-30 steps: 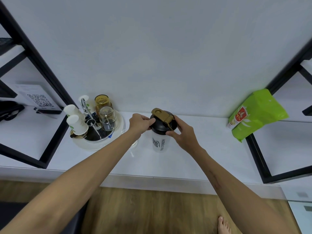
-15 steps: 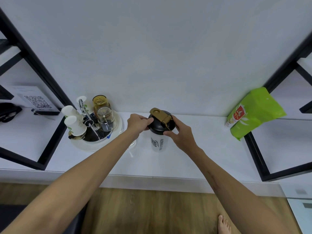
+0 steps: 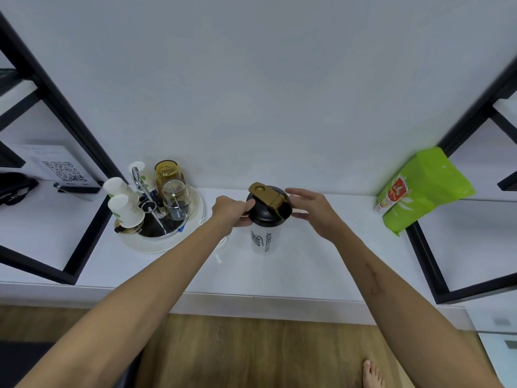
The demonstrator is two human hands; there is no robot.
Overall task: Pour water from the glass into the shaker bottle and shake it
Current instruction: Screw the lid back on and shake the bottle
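The shaker bottle (image 3: 263, 239) stands upright on the white shelf (image 3: 307, 264), a clear body with a black lid and a gold flip cap raised open. My left hand (image 3: 230, 212) grips the left edge of the lid. My right hand (image 3: 314, 210) hovers just right of the lid with fingers spread, apart from it or barely touching. An upturned clear glass (image 3: 176, 198) stands on the round tray (image 3: 156, 245) to the left, beside an amber glass (image 3: 165, 172).
The tray also holds two upturned paper cups (image 3: 123, 204) and a metal handle. A green bag (image 3: 419, 191) leans at the right. Black shelf frames (image 3: 70, 130) flank both sides. A QR-code sign (image 3: 60, 169) stands far left. Wooden floor and a bare foot lie below.
My right hand has let go of the lid and opened, drawing slightly to the right. My left hand keeps its grip on the lid's left side.
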